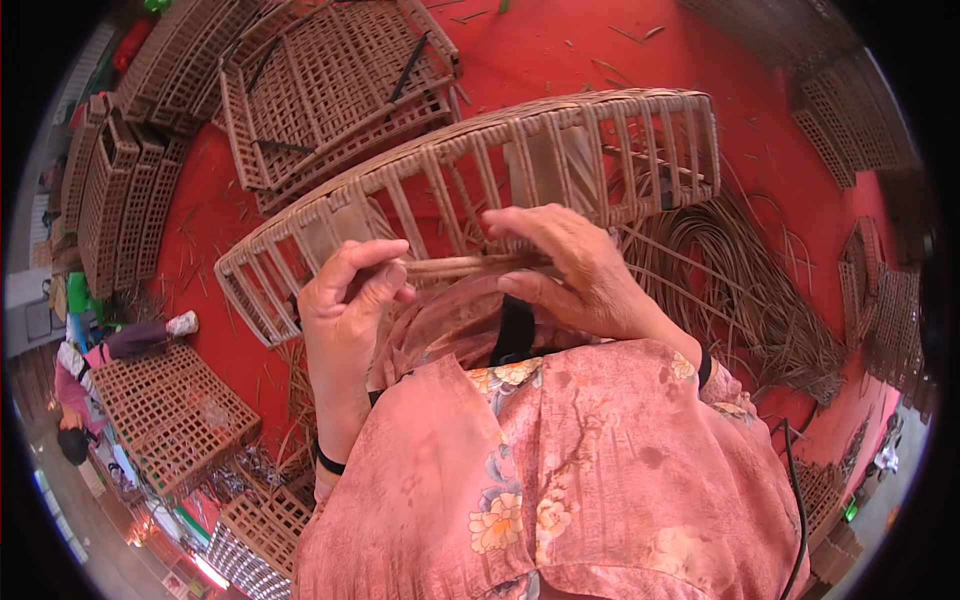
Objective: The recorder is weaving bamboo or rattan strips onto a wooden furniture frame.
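Note:
A long wicker basket frame [460, 135] with open slatted sides stands on its side in front of me. Between my hands runs a short length of brown wicker strand [450, 267], close to the frame's near side. My left hand [345, 295] pinches its left end between thumb and curled fingers. Over the strand's right end, my right hand [580, 270] has thumb and fingers spread apart, its fingertips near the slats. Whether the right palm touches the strand is hidden.
A heap of long wicker strips [750, 290] lies on the red floor [560, 50] at the right. Lattice trays [340, 75] are stacked beyond the frame, with more stacks [110, 210] at the far left. Another person [85, 390] is beside a lattice panel [175, 415] on the left.

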`<state>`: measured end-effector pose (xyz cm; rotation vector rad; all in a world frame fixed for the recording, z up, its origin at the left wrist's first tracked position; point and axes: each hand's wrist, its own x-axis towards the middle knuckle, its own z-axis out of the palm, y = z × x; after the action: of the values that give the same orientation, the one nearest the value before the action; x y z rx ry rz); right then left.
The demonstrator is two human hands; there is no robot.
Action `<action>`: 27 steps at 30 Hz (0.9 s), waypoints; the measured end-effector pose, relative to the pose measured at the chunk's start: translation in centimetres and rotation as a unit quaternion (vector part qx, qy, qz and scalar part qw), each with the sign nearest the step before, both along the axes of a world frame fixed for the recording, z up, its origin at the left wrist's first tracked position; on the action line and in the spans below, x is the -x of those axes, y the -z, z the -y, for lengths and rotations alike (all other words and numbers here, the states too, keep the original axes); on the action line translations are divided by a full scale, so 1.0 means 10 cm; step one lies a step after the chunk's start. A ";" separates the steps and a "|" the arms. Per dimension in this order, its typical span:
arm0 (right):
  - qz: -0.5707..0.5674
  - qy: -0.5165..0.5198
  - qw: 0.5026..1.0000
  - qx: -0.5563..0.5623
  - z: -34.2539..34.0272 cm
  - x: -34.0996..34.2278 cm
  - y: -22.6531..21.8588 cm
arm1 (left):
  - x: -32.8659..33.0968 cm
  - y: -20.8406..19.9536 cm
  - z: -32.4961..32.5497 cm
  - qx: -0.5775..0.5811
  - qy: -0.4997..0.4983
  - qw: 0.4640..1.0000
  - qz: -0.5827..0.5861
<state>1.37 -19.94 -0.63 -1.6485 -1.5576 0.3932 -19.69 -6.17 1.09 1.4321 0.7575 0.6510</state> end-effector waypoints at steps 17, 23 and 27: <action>-0.236 0.450 0.859 -0.057 1.02 -1.59 -0.31 | 1.22 0.63 -0.72 -0.357 -0.371 0.829 -0.220; -0.322 0.475 0.811 -0.114 0.82 -2.09 0.37 | 1.57 1.15 -0.86 -0.174 -0.436 0.857 -0.210; -0.218 0.461 0.849 -0.139 0.42 -2.10 0.75 | 1.36 1.09 -0.84 -0.222 -0.395 0.865 -0.214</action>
<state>22.33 -24.11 -8.17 -1.7068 -0.3554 0.0026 -33.32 2.27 -9.80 1.6933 1.6768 1.2105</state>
